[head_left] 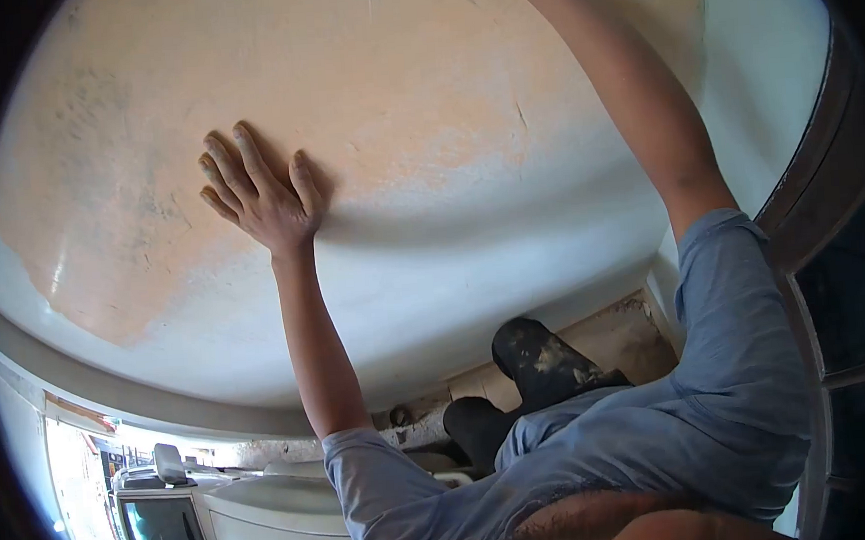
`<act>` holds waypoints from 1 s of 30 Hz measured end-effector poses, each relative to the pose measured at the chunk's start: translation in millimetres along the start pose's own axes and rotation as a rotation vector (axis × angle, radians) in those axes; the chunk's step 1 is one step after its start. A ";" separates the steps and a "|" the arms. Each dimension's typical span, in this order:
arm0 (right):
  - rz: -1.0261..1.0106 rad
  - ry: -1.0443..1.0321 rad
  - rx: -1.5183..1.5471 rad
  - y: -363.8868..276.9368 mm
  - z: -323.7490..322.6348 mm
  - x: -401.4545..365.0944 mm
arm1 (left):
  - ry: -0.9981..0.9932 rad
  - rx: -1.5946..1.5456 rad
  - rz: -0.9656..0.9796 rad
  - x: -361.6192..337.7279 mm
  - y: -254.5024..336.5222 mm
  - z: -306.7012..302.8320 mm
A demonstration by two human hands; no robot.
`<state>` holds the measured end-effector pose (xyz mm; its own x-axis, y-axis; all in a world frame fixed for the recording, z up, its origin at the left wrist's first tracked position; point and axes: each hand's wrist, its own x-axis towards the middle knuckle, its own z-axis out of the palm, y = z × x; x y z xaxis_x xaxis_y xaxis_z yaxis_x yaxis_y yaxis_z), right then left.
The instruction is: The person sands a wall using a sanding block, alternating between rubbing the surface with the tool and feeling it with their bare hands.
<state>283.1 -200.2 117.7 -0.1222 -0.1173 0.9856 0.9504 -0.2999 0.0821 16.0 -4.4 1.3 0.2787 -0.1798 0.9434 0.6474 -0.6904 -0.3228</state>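
Note:
My left hand [272, 206] lies with its fingers spread against the wall [470, 233]. Its fingertips look stained, and nothing is in it. Around it the wall has a large peach-tan patch [401, 84] with scuffs, dark smudges and thin cracks, fading to pale white lower down. My right forearm [629, 80] reaches up across the wall and leaves the picture at the top edge. The right hand is out of sight, so what it touches or holds is hidden.
Below the wall, my dark trouser knees [542, 362] show pale stains near a dusty ledge [615, 338]. A white vehicle [280, 532] with a side mirror [170, 464] stands at the lower left. A dark-framed window or door [822, 167] borders the right side.

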 end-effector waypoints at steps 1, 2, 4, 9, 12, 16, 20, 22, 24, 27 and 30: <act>-0.027 0.048 -0.024 -9.8 -4.2 -12.4 | -0.020 0.003 -0.001 -1.2 -0.2 -2.2; -0.057 0.099 -0.048 -17.1 -5.3 -25.9 | -0.014 -0.004 0.001 -1.5 0.7 -3.2; -0.117 -0.094 0.103 -28.9 -13.7 -124.3 | 0.000 -0.006 -0.002 0.2 0.8 -2.1; -0.100 -0.202 0.136 -27.8 -36.0 -193.5 | 0.001 -0.006 -0.003 -1.5 -7.0 -1.2; 0.252 -0.366 -0.077 64.7 0.1 -122.0 | 0.016 -0.040 0.036 -3.6 -5.6 1.2; 0.132 0.041 -0.009 84.5 -21.6 -50.7 | 0.029 -0.005 0.022 -0.1 -0.6 -2.2; 0.021 -0.181 -0.083 56.3 -53.6 -216.4 | 0.032 -0.004 0.007 2.8 4.7 -3.4; 0.051 -0.129 0.091 62.4 -63.0 -256.5 | 0.006 0.011 0.025 0.2 1.8 -4.5; -0.111 -0.191 0.061 101.2 -59.9 -224.5 | 0.011 0.019 0.054 1.1 0.1 -5.2; 0.323 -0.204 -0.277 148.6 -58.4 -61.7 | 0.024 0.015 0.070 1.3 1.1 -3.3; 0.165 0.153 -0.091 167.8 -53.2 -36.3 | 0.030 0.007 0.059 1.6 2.2 -4.5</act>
<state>431.9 -296.6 87.9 -0.0152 -0.3115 0.9501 0.9324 -0.3476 -0.0990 14.7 -9.5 2.5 0.2952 -0.2407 0.9246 0.6356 -0.6731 -0.3781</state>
